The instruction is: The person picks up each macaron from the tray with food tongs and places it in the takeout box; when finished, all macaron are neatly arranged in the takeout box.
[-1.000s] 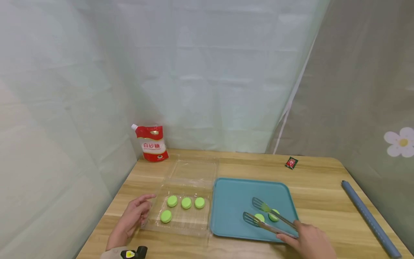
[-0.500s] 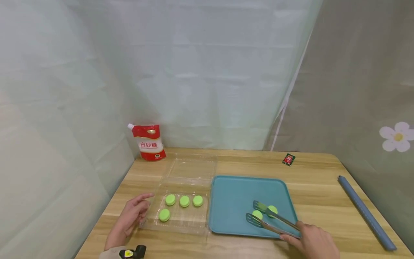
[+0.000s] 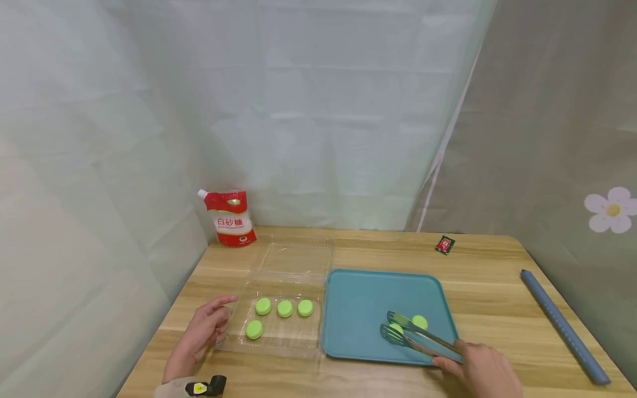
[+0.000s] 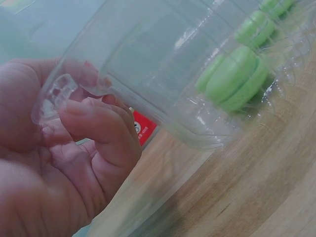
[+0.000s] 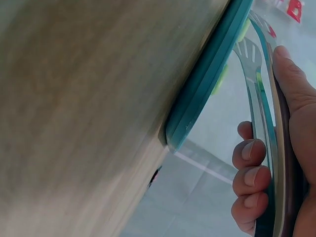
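Note:
In the head view, my left hand [image 3: 203, 326] is at the left side of an open clear plastic box [image 3: 278, 349]. Thumb and curled fingers pinch the box's corner in the left wrist view. Several green macarons [image 3: 285, 308] lie inside, three in the back row and one in front. My right hand [image 3: 486, 366] grips a pair of slotted tongs [image 3: 429, 334] low over a blue tray [image 3: 358, 298]. Between the tong heads lies one green macaron [image 3: 396, 328], partly covered. Just behind them on the tray is a second macaron [image 3: 420, 321].
The box's lid [image 3: 297, 258] lies folded back behind it. A red and white sugar pouch [image 3: 231, 220] stands at the back left. Farther right are a small red and green packet [image 3: 445, 244] and a long blue-grey rod [image 3: 564, 326] along the table's right side.
The tong heads have come closer together around the nearer macaron. My left hand stays at the box, and the head view has shifted slightly.

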{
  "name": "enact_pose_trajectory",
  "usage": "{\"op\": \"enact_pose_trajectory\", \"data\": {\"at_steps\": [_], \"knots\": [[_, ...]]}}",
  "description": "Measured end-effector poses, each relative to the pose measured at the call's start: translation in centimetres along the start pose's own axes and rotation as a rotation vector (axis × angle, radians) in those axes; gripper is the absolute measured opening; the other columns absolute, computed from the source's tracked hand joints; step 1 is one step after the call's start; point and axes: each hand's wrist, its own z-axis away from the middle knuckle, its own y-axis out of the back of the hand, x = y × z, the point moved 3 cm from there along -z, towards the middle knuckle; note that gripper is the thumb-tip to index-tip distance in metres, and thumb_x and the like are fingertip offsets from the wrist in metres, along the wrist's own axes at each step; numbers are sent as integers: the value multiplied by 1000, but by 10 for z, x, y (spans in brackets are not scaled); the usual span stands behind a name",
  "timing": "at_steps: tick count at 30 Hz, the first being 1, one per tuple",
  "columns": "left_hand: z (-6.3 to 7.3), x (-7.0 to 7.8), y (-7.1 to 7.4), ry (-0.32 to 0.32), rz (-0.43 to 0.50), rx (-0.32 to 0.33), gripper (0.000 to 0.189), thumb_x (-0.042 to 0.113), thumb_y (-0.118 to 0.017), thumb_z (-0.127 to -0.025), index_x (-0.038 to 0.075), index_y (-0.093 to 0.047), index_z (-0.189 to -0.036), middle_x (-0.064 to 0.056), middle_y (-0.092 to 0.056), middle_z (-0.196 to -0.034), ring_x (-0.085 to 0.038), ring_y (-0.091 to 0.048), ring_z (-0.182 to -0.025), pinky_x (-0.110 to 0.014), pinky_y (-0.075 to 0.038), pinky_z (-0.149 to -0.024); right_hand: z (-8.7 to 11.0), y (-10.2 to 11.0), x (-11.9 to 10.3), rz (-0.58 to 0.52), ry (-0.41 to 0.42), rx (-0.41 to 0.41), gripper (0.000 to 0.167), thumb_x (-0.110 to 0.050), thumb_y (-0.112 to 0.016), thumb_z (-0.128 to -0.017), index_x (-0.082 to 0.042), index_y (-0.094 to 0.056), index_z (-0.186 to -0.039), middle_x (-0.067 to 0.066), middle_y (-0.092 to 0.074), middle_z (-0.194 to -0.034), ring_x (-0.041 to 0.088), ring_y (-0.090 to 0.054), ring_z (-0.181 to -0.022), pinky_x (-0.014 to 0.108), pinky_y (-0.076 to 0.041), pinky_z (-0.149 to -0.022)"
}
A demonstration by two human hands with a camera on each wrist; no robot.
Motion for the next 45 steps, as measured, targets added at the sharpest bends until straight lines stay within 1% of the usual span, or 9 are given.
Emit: {"op": "enact_pose_trajectory", "data": {"at_steps": [9, 15, 19, 22, 26, 29, 36, 39, 45], "knots": [[-1, 0, -1, 9, 21, 8, 50, 3, -50, -96, -6, -44, -145, 0, -43, -69, -10, -41, -56, -21, -36, -48, -4, 6, -5, 18, 73, 145, 51, -61, -74, -80, -21, -48, -67, -8, -36, -54, 11, -33, -48, 30, -29, -44], [0, -1, -1, 4, 15, 5, 51, 3, -49, -96, -6, -43, -145, 0, -42, -68, -10, -40, -56, -21, -36, -48, -7, 8, -13, 29, 96, 176, 51, -63, -74, -78, -22, -47, -66, -9, -36, -54, 11, -33, -47, 31, -29, -43], [0, -1, -3, -4, 24, -3, 50, 3, -50, -96, -7, -43, -145, 1, -42, -68, -10, -40, -57, -21, -36, -48, -11, 9, -20, 27, 114, 162, 50, -64, -73, -79, -23, -47, -67, -10, -36, -54, 10, -33, -48, 30, -29, -44], [0, -1, -4, -17, 23, -23, 51, 3, -50, -97, -8, -42, -146, 1, -41, -69, -9, -40, -57, -21, -36, -48, -15, 11, -24, 21, 134, 153, 49, -64, -71, -81, -24, -47, -67, -11, -35, -55, 8, -32, -49, 28, -29, -44], [0, -1, -3, -6, 21, -17, 51, 3, -50, -96, -7, -42, -146, 0, -41, -70, -10, -40, -57, -21, -35, -48, -20, 14, -31, 5, 176, 168, 47, -63, -72, -81, -27, -46, -67, -14, -34, -54, 5, -30, -47, 26, -29, -44], [0, -1, -2, 11, 22, 5, 51, 3, -49, -95, -6, -44, -145, 0, -41, -69, -11, -40, -56, -21, -35, -48, -24, 18, -38, -9, 199, 173, 46, -63, -72, -81, -27, -47, -67, -15, -34, -54, 4, -30, -46, 25, -29, -43], [0, -2, -1, 2, 20, -1, 51, 2, -50, -96, -6, -44, -145, 0, -42, -68, -10, -40, -55, -21, -36, -48, -34, 23, -48, 9, 219, 182, 48, -64, -71, -81, -26, -45, -66, -13, -32, -54, 5, -28, -47, 25, -26, -42], [0, -2, -1, -7, 18, -13, 51, 3, -50, -96, -7, -43, -145, -1, -43, -68, -10, -40, -55, -22, -36, -47, -36, 24, -51, 2, 237, 203, 48, -63, -73, -79, -26, -45, -65, -14, -31, -54, 4, -28, -48, 24, -26, -42], [0, -2, -1, -10, 13, -14, 51, 2, -49, -95, -8, -43, -145, -1, -42, -66, -10, -39, -53, -21, -36, -47, -41, 28, -63, -7, 332, 292, 50, -62, -76, -76, -28, -42, -64, -17, -26, -55, 0, -21, -48, 22, -22, -40]]}}
